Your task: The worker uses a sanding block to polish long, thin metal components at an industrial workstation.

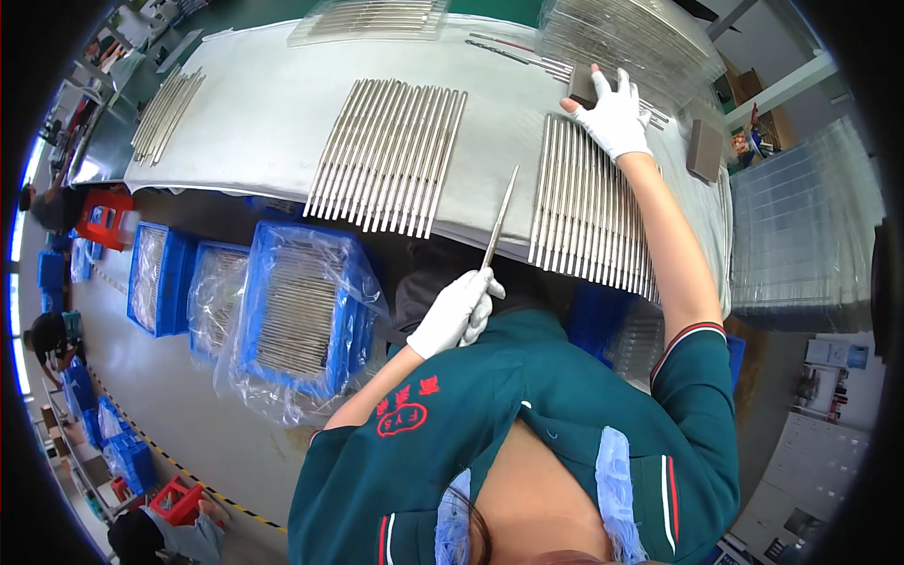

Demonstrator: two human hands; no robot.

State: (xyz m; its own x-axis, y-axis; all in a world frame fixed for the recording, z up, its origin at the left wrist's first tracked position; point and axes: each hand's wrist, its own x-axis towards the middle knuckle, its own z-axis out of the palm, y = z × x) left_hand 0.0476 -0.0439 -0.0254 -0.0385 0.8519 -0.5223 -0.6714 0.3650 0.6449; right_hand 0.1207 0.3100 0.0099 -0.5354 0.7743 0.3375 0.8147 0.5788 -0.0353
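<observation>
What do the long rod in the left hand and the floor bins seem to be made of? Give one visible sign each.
Rod: probably metal, silvery with a dull sheen like the rows of rods on the table. Bins: likely blue plastic with uniform colour, lined with clear crinkled film.

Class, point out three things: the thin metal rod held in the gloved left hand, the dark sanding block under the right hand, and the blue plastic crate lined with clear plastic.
thin metal rod (500, 217), head view, mid-shaft.
dark sanding block (582, 87), head view, exposed left side.
blue plastic crate (247, 325), head view, left rim.

head camera looks down, close
</observation>
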